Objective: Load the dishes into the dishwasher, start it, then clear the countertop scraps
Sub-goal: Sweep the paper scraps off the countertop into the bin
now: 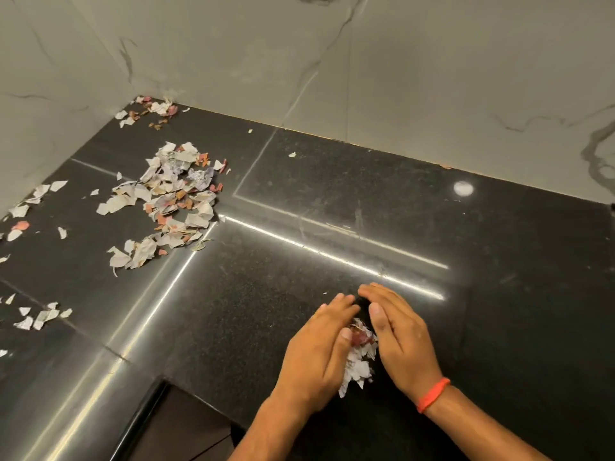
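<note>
A small heap of torn paper and reddish scraps lies on the black countertop near its front edge. My left hand and my right hand cup this heap from both sides, fingers straight and pressed to the counter, fingertips almost meeting beyond it. A large spread of white, purple and orange scraps covers the counter at the left. A smaller cluster sits in the far corner by the wall.
More loose scraps lie at the far left edge and lower left. Two tiny bits sit near the marble wall. A dark cabinet front shows below the counter's inner corner.
</note>
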`<state>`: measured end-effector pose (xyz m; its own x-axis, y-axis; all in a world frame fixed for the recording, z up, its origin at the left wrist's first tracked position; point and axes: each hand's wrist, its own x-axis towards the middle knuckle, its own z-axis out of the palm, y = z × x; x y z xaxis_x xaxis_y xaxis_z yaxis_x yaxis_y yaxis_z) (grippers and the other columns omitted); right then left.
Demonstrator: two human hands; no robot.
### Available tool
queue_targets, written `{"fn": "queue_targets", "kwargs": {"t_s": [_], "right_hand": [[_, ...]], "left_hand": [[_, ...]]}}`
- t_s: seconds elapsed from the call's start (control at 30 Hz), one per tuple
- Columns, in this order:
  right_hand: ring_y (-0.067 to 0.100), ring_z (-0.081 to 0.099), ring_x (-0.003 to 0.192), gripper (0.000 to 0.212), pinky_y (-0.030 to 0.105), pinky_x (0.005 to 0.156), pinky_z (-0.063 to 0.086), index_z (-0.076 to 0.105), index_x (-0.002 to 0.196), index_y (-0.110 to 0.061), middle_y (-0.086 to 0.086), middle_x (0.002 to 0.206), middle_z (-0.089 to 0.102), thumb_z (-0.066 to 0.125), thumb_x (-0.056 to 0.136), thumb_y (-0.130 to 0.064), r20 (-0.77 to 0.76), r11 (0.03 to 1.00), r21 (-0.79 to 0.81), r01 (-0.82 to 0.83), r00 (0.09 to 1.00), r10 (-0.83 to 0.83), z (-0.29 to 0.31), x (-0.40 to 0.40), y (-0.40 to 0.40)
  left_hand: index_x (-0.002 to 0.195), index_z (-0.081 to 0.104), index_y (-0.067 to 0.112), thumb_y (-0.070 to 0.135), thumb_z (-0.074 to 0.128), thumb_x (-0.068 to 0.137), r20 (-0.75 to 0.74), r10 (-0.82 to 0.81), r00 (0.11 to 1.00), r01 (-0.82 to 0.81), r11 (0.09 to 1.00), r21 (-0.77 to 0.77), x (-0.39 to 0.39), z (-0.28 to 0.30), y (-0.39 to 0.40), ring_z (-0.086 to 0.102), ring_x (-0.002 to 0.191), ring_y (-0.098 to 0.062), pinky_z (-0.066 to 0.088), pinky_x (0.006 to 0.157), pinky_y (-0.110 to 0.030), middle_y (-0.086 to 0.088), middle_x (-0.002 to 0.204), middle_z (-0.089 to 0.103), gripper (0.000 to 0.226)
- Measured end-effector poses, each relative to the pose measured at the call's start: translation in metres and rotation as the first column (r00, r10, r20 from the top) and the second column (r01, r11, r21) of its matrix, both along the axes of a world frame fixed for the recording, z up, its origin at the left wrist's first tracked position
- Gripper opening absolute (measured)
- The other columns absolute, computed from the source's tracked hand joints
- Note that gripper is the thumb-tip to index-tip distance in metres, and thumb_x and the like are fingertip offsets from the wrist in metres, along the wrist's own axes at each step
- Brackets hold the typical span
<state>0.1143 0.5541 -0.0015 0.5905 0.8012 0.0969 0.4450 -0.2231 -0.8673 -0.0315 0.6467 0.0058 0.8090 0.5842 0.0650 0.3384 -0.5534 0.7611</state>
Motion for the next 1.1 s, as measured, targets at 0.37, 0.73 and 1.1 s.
{"fn": "queue_targets", "kwargs": {"t_s": [0.37, 0.73, 1.1], "right_hand": [[0.008, 0.057, 0.128, 0.039, 0.033, 0.109, 0.046, 0.064, 0.134, -0.019, -0.011, 0.133, 0.065, 0.041, 0.105, -0.033, -0.47, 0.972, 0.087, 0.217, 0.87, -0.152, 0.014, -0.079, 0.017], [0.034, 0.071, 0.105, 0.025, 0.045, 0.095, 0.056, 0.073, 0.112, 0.002, 0.022, 0.111, 0.073, 0.063, 0.094, -0.012, -0.981, 0.858, -0.164, 0.487, 0.007, -0.192, 0.052, -0.083, 0.063], [0.033, 0.07, 0.11, 0.044, 0.048, 0.101, 0.053, 0.073, 0.114, -0.002, 0.018, 0.114, 0.073, 0.074, 0.075, -0.022, -0.993, 0.92, -0.114, 0.375, -0.014, -0.117, 0.066, -0.138, 0.048]], "left_hand": [[0.14, 0.062, 0.019, 0.037, 0.038, 0.105, 0.155, 0.571, 0.806, -0.495, 0.795, -0.352, 0.012, 0.004, -0.036, 0.055, 0.133, -0.001, 0.048, 0.111, -0.038, 0.012, 0.141, 0.063, 0.047], [0.119, 0.071, 0.0, 0.014, 0.04, 0.099, -0.183, 0.933, 0.31, -0.043, -0.179, -0.983, 0.029, 0.045, -0.001, 0.077, 0.09, -0.026, 0.062, 0.074, -0.033, -0.016, 0.106, 0.077, 0.039], [0.118, 0.07, 0.0, 0.021, 0.052, 0.081, -0.149, 0.97, 0.194, 0.097, -0.17, -0.981, -0.029, 0.071, -0.02, 0.074, 0.09, -0.03, 0.061, 0.085, -0.041, -0.02, 0.111, 0.072, 0.046]]}}
